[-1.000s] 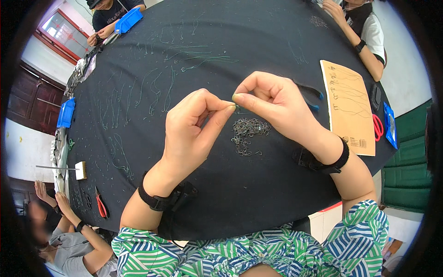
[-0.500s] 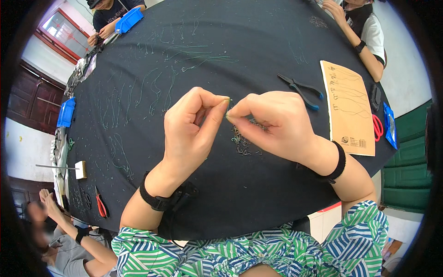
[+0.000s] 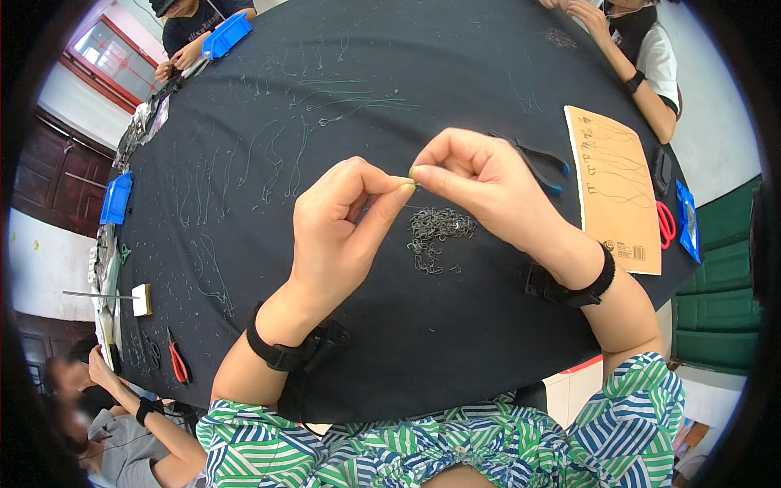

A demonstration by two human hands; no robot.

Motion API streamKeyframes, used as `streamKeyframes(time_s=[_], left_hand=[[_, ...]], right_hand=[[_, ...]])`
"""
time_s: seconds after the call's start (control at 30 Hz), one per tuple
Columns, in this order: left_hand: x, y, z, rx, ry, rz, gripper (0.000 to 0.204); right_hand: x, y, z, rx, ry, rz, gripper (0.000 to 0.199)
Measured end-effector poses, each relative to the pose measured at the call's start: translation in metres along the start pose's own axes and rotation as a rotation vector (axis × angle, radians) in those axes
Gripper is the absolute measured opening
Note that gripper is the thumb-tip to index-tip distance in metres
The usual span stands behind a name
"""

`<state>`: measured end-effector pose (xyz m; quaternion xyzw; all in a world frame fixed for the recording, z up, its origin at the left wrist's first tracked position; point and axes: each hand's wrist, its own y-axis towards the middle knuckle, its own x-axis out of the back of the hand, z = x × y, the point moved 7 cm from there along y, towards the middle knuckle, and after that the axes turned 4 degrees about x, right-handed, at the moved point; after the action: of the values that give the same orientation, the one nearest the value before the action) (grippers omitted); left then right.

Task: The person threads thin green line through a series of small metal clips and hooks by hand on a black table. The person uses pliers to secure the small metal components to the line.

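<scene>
Two hands pinch a thin thread above a round black bench in a shared workroom.

The bench [image 3: 455, 342] is covered in dark cloth, with pale green strands [image 3: 277, 163] scattered across it; around it stand white walls, a dark red wooden door [image 3: 49, 175] at the left and a green door [image 3: 716, 309] at the right, with other people seated at the far rim and lower left. A tan card sheet [image 3: 614, 187] lies to the right, blue trays [image 3: 116, 198] at the left rim, dark pliers [image 3: 537, 159] behind the right hand, red-handled cutters [image 3: 176, 362] near the left edge. The left hand [image 3: 338, 232] and right hand [image 3: 480, 183] meet, fingers [image 3: 389, 195] of each closed together on the fine thread [image 3: 404, 180] held just above a small heap of grey metal hooks [image 3: 435, 232] on the cloth.
</scene>
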<state>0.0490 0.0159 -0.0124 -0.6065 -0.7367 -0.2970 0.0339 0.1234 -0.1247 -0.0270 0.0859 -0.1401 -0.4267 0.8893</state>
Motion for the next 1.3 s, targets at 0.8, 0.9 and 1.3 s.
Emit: streamKeyframes(time_s=[0.8,0.9,1.3], left_hand=[[-0.003,0.003,-0.005,-0.091,0.091,0.01,0.011],[-0.002,0.003,-0.002,-0.078,0.1,0.007,0.011],[0.001,0.002,0.01,0.019,-0.081,-0.05,0.008]], right_hand=[[0.008,-0.004,0.019,0.186,-0.29,-0.105,0.013],[0.007,0.0,0.006,0.034,-0.109,-0.054,0.016],[-0.013,-0.009,-0.003,0.018,-0.028,0.065,0.01]])
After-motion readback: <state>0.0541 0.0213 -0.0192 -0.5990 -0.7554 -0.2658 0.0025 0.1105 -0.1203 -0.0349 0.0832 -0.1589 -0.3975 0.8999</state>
